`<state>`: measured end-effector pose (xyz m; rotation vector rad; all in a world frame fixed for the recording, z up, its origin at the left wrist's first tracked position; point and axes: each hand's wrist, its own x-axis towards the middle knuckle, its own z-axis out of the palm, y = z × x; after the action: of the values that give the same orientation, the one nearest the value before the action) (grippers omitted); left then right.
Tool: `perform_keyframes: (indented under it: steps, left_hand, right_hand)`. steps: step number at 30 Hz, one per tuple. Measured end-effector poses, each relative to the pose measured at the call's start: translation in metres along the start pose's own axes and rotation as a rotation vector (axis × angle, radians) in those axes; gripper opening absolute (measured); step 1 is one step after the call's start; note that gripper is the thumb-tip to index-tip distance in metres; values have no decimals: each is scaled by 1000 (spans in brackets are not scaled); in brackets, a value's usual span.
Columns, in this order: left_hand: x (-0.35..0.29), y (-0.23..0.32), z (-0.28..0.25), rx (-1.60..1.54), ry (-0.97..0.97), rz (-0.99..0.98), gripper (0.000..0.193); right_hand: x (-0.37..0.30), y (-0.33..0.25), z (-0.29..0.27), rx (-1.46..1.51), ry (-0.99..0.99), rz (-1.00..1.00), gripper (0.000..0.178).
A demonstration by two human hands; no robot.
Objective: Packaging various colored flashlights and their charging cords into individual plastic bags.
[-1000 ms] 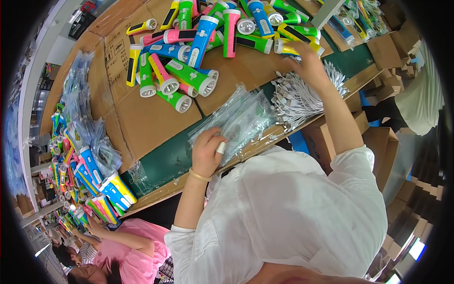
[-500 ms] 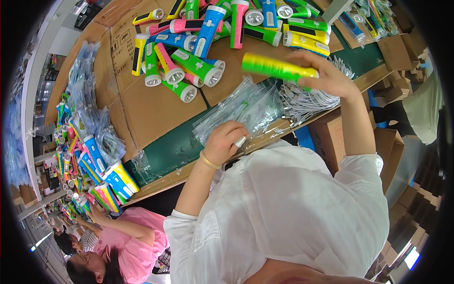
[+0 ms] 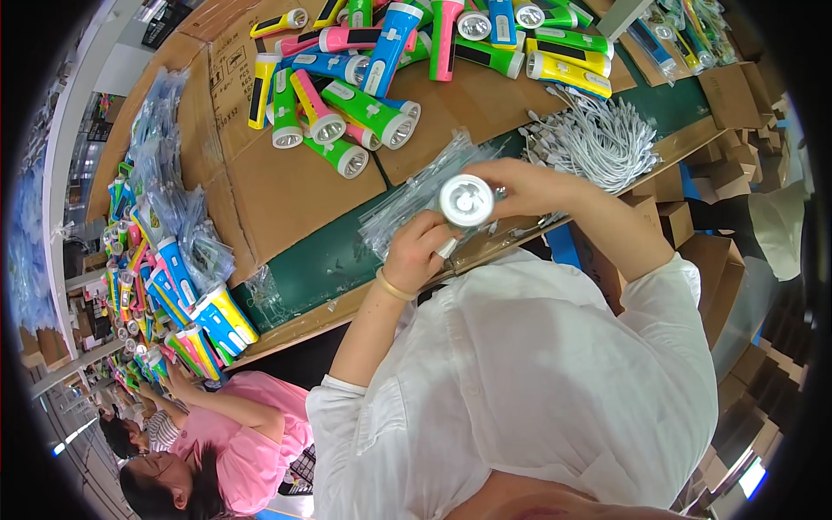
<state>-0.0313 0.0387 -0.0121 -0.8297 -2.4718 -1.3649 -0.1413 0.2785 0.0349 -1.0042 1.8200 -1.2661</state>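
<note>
A flashlight [image 3: 466,200] is in my right hand [image 3: 525,188], its round white rim and shining lens turned up so that its body is hidden. My fingers close around its side. Right beside it, my left hand [image 3: 414,251] is closed on a small white piece [image 3: 447,249], whose kind I cannot make out. The left fingertips reach the flashlight's rim; whether they touch it I cannot tell. Under and behind both hands lies a stack of clear plastic bags [image 3: 416,195] on the green tabletop [image 3: 325,256].
Flashlights in several colours [image 3: 368,108] are heaped on a cardboard sheet [image 3: 260,186] at the far side. A bundle of white cables [image 3: 598,143] lies to the right. More bags [image 3: 160,147] and flashlights [image 3: 217,325] line the left. A person in pink [image 3: 251,416] works at lower left.
My right hand has brought the flashlight, green and yellow along its body, left and nearer, beside my left hand. Its lens now points up. My left hand stays closed on the white piece.
</note>
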Motion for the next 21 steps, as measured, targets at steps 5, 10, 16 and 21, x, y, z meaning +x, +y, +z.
perform_keyframes:
  steps: [5, 10, 16, 21]
  left_hand:
    - [-10, 1, -15, -24, 59, -84, 24]
    - [-5, 8, -30, -50, 125, -116, 14]
    - [6, 9, -28, -135, 24, -43, 16]
    - [-1, 9, -27, -108, 89, -110, 15]
  right_hand:
    - [7, -15, 5, -182, 39, 83, 42]
    - [3, -39, 3, -663, -85, 139, 31]
    - [6, -35, 21, -891, -112, 154, 27]
    - [5, -27, 5, -715, -90, 139, 44]
